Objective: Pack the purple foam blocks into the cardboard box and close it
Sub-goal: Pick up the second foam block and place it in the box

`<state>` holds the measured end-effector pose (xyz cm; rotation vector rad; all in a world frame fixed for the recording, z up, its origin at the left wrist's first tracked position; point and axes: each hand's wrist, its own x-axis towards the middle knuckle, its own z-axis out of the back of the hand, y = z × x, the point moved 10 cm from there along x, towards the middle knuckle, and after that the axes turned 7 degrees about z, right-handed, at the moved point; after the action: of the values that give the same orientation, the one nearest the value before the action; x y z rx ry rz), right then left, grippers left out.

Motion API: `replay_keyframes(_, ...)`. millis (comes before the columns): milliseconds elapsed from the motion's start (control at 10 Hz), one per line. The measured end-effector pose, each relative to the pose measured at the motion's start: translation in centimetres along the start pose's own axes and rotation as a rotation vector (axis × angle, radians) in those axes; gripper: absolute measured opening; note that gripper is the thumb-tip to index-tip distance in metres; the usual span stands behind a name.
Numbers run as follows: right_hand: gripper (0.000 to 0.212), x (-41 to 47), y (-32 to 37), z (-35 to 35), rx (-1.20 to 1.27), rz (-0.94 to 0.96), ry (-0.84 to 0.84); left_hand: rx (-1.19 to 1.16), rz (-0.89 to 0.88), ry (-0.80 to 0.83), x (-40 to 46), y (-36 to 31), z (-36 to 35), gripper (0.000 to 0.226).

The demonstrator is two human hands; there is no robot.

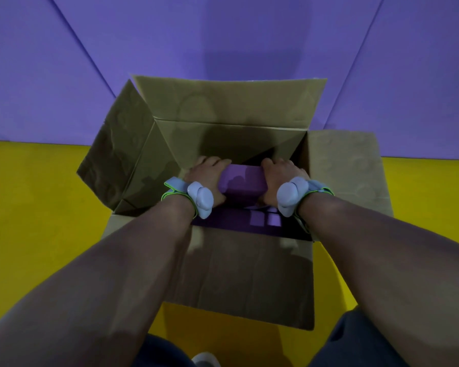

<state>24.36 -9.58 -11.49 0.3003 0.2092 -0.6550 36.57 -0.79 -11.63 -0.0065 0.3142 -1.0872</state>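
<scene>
Head view: both hands' fingers clamp a purple foam block (240, 184) inside the cardboard box (231, 109); it may jam on blocks seemingly below.

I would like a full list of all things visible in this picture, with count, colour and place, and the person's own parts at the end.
cardboard box: one, brown, on the yellow floor, all four flaps open.
held foam block: one, purple, inside the box opening, gripped at both ends.
packed foam blocks: purple, low in the box; count cannot be told.
floor: yellow, under the box.
wall panels: purple, behind the box.
wrist devices: two, pale blue with green-edged straps, one on each wrist.
left hand: on the block's left end.
right hand: on the block's right end.
</scene>
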Motion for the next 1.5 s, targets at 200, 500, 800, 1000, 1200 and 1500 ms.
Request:
replay_keyframes(200,0.064,0.1,-0.3,-1.0,0.022,-0.047,0.084,0.002,-0.005,0.023,0.3,-0.4,-0.7,0.083)
replay_keyframes(500,0.038,0.8,-1.2,-2.8,-0.035,-0.178,0.1,-0.059,-0.018,0.066,0.2,-0.4,-2.3,0.082)
replay_keyframes(800,0.043,1.2,-1.1,-4.6,0.076,-0.071,0.191,0.008,-0.027,0.165,0.3,-0.8,-3.5,0.081)
replay_keyframes(1000,0.048,1.0,-0.7,-5.2,0.077,-0.051,0.224,0.068,-0.026,0.213,0.6,-0.9,-3.8,0.081)
replay_keyframes(1200,0.047,1.1,-0.9,-5.7,0.076,-0.068,0.231,0.114,-0.035,0.254,0.6,-1.1,-4.2,0.08)
replay_keyframes(1500,0.045,0.1,-0.3,-5.2,0.037,-0.024,0.236,0.047,0.025,0.246,-0.4,-1.3,-3.7,0.07)
